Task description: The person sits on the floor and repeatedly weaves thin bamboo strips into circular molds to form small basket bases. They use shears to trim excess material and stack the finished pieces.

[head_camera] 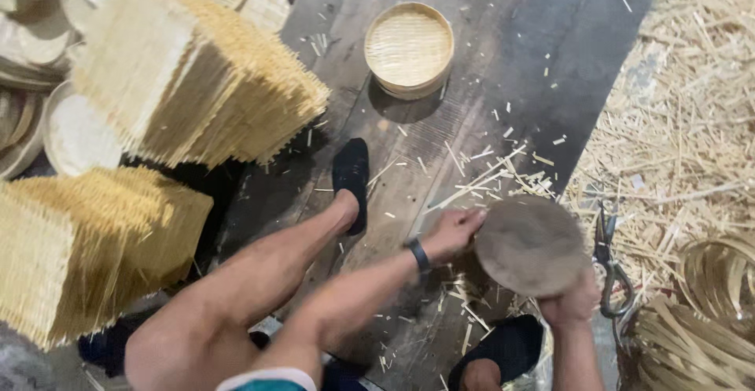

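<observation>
Round grey-brown disc [531, 244] sits low over the dark plank floor [487, 60], tilted, held between both hands at the lower right of the view. Left hand [454, 230], with a dark wristband [419, 255], pinches the disc's left edge, its grip closed on the rim with the fingers curled over it. Right hand [572, 303] takes the disc from below at its lower right edge, grip likewise closed on it, thumb side pressed up against the underside. So the disc lies between the two grips, touching both. Just beside the right hand, a pair of metal shears [607, 261] rests on the floor at the edge of a heap of straw-coloured shavings [684, 108]. A shallow woven bamboo tray [408, 48] stands well apart at the top. Stacks of square woven mats [189, 84] fill the left side. Black slippers [351, 172] cover both feet.
</observation>
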